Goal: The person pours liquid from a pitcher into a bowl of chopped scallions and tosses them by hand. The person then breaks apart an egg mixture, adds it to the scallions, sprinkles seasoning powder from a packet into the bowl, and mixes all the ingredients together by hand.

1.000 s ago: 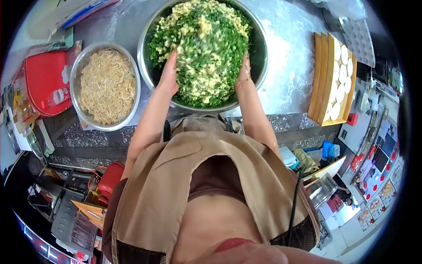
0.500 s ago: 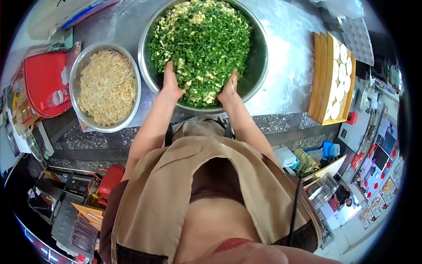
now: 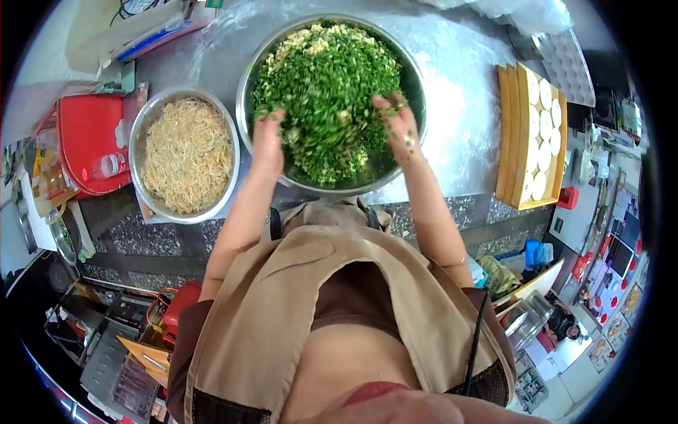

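Note:
A large steel bowl (image 3: pixel 415 78) on the floured counter holds a heap of chopped greens mixed with yellow crumbs (image 3: pixel 325 78). My left hand (image 3: pixel 268 138) rests at the near left of the heap, fingers in the mix. My right hand (image 3: pixel 399 127) is lifted at the near right side of the bowl, fingers spread, with green bits stuck to it. Neither hand clearly grips anything.
A smaller steel bowl (image 3: pixel 141 131) of pale shredded strands stands to the left. A red tray (image 3: pixel 85 131) lies further left. A wooden tray (image 3: pixel 510 134) with white round dough pieces sits at the right. The counter's stone edge (image 3: pixel 438 212) runs below the bowls.
Both hands have pulled out of the near side of the heap; the right hand has risen and moved right, fingers spread. The view has shifted slightly down.

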`<state>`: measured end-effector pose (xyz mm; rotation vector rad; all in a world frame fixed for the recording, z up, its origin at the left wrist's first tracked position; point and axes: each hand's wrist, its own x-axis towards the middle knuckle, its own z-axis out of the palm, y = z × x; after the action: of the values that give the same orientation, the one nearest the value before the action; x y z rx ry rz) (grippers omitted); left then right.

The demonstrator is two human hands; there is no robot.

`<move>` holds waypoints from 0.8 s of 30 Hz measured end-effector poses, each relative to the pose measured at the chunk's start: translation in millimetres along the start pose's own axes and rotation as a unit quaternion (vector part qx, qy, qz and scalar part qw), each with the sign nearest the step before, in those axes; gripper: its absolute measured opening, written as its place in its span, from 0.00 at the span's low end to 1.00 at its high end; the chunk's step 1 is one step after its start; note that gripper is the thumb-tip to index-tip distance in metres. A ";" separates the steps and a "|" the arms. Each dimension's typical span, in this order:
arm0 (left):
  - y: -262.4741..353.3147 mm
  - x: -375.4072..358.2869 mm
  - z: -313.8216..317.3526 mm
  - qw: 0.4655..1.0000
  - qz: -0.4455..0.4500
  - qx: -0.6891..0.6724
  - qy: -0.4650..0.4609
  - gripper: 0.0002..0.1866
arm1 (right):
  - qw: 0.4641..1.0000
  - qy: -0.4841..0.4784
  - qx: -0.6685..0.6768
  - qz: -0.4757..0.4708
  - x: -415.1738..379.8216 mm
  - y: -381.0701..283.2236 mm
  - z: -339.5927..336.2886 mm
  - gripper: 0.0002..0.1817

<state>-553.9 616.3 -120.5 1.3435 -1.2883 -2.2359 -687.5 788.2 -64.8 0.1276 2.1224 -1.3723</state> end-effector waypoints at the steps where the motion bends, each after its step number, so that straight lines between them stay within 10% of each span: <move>1: 6.8 9.8 -4.5 0.998 -0.038 0.012 0.052 0.32 | 0.999 0.000 -0.036 0.010 21.7 2.8 -10.8 0.44; 7: 13.8 91.5 22.1 0.978 -0.171 0.120 -0.027 0.36 | 0.971 -0.123 -0.023 0.202 126.6 19.7 -1.9 0.46; 8: 17.0 91.4 21.8 0.974 -0.123 0.131 -0.140 0.36 | 0.976 -0.134 -0.034 0.166 131.0 33.2 -2.5 0.47; 16: 83.0 29.2 20.9 0.874 -0.002 0.441 -0.204 0.41 | 0.915 -0.186 -0.344 -0.100 71.9 -52.4 -22.7 0.47; 18: 74.3 60.2 19.2 0.896 0.040 0.438 -0.059 0.41 | 0.942 -0.155 -0.293 -0.058 109.2 -47.7 -16.2 0.51; 20: 47.4 107.8 22.9 0.929 -0.030 0.351 -0.112 0.44 | 0.953 -0.159 -0.249 0.060 131.0 -36.7 2.0 0.57; 24: 39.1 107.8 27.4 0.892 -0.061 0.396 -0.209 0.42 | 0.872 -0.321 -0.371 -0.001 148.4 -16.3 9.6 0.56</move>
<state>-644.3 546.3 -149.3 1.1810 -2.5335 -2.2351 -810.6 737.7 -133.3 -0.5634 1.8862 -0.4052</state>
